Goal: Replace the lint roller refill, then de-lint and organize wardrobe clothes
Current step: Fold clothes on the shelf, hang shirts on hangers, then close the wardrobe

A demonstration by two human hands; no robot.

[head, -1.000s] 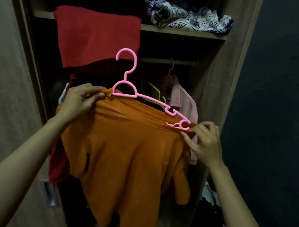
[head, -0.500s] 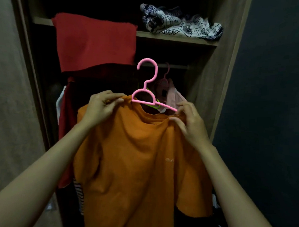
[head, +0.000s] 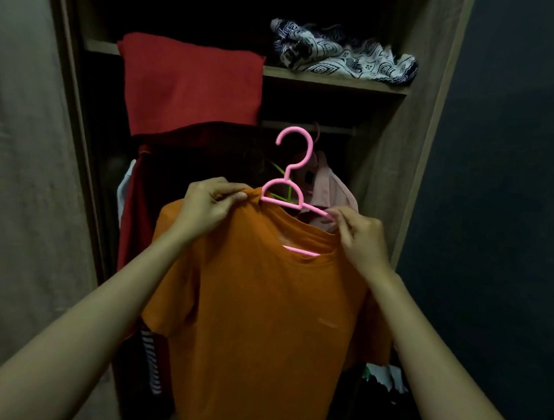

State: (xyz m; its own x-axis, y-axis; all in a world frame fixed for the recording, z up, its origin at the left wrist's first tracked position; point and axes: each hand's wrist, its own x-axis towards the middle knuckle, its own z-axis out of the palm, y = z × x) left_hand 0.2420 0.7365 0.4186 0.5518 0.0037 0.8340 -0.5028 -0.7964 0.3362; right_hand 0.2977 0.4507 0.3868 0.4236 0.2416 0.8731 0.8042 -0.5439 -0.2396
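An orange T-shirt [head: 258, 320] hangs in front of the open wardrobe on a pink plastic hanger [head: 292, 166], whose hook stands free just below the rail [head: 304, 127]. My left hand [head: 206, 206] pinches the shirt's left shoulder by the collar. My right hand [head: 360, 235] pinches the collar's right side where the hanger's arm slips under the cloth. The hanger's lower bar shows through the neck opening. No lint roller is in view.
A red cloth [head: 192, 88] drapes over the wooden shelf [head: 332, 80], beside a crumpled patterned cloth [head: 343, 54]. Behind the shirt hang a pink garment [head: 330, 186] and dark red clothes [head: 136, 210]. The wardrobe's side panel [head: 408, 152] stands close on the right.
The shirt has turned from slanted to face me squarely. My right hand moved from the hanger's outer tip in to the collar, and the hanger's right arm now sits inside the shirt.
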